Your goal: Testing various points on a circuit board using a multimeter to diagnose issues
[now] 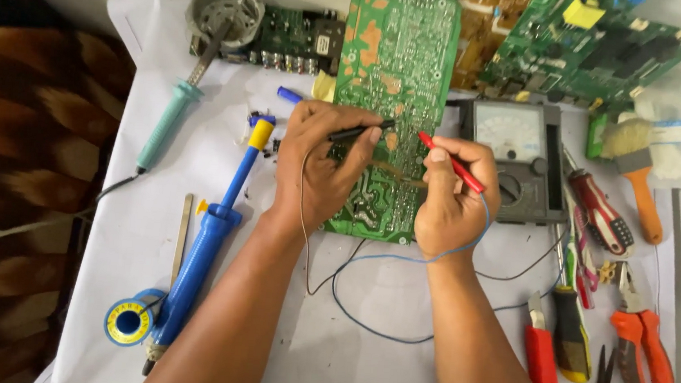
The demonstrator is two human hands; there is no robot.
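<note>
**Q:** Green laminate under both hands: what is it, and how does it lie?

**A:** It is a green circuit board [397, 73], solder side up, with its long axis running straight away from the person. Its near end sits under the fingers of both hands; its far end reaches well beyond them.

**Q:** What does each hand grip?

**A:** The left hand [320, 165] is closed in a pen grip on a black test probe [360, 130], whose tip points rightward onto the board. The right hand [451, 195] is closed the same way on a red test probe [451, 162], whose tip points up and to the left. Both tips converge on the middle of the board, between the hands and close together. Neither hand is clearly the nearer.

**Q:** What surrounds them?

**A:** An analogue multimeter [517, 158] lies just right of the right hand. A blue lead [382, 322] loops back past the right wrist. A blue desoldering pump [206, 245] lies left of the left forearm, and a soldering iron [168, 115] further left. Pliers and cutters [641, 341] lie to the far right.

**Q:** What cannot be made out?

**A:** The exact pads touched by the tips are too small to tell. The left palm hides the board's near left corner. The tools at the bottom right are cut off by the frame edge.
</note>
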